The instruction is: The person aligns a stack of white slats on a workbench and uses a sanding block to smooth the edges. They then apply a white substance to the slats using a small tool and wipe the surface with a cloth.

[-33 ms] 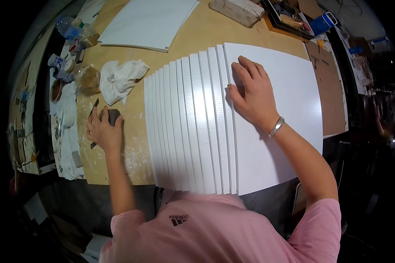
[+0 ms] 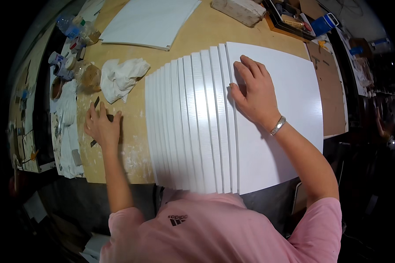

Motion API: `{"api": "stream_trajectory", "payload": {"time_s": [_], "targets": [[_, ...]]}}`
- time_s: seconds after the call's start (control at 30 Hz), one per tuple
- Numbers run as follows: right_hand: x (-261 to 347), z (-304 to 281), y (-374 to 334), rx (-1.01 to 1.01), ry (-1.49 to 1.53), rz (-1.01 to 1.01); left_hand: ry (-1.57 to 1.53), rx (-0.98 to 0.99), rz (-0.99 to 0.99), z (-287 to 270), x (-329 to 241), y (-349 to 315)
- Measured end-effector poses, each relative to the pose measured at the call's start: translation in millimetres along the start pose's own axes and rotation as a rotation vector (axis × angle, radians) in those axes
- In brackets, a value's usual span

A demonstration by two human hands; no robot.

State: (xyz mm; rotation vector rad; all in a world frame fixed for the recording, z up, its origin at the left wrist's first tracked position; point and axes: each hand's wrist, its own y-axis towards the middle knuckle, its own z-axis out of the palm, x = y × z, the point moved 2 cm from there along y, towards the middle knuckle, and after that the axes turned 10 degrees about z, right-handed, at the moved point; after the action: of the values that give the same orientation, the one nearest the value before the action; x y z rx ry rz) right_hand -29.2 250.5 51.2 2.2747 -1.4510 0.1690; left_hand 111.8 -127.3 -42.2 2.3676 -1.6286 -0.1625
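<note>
right hand (image 2: 254, 94) flat on fanned white boards (image 2: 193, 127), left hand (image 2: 102, 128) on dark tool (image 2: 110, 117)

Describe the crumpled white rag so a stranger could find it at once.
Start at the wooden table and find the fan of white boards under the right hand. Just left of the fan's far end, beyond the left hand, lies the rag. It is the only soft, wrinkled white thing there; the boards and the white panel beyond it are flat and straight-edged.

1 head-worn fisheye view, straight down and close over the wooden workbench (image 2: 131, 122), edges bowed.
</note>
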Motion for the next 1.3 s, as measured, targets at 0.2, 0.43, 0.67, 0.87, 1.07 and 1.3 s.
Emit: {"api": "stream_trajectory", "payload": {"time_s": [0.2,0.43,0.67,0.87,1.07,1.3], "targets": [[0.2,0.0,0.1,-0.007,0.016,-0.014,-0.186,-0.032,0.142,62.7,-38.5,81.6],[-2.4,2.0,0.2,-0.005,0.029,0.001,-1.133,-0.016,-0.101,0.9,-60.4,78.9],[-0.5,0.1,-3.1,-0.035,0.019,-0.007,-1.137,-0.069,0.895,-54.4,-175.4,-9.4],[0.5,0.4,-0.8,-0.035,0.024,-0.009,-0.972,-0.108,0.341,13.3,-177.3,123.5],[-0.2,1.6,-0.2,-0.067,0.061,-0.018,-0.781,-0.28,-0.029,34.3,-89.8,124.4],[-2.8,5.0,-4.7,-0.072,0.055,-0.03,-0.248,-0.478,0.148,25.7,-20.5,29.2]]}}
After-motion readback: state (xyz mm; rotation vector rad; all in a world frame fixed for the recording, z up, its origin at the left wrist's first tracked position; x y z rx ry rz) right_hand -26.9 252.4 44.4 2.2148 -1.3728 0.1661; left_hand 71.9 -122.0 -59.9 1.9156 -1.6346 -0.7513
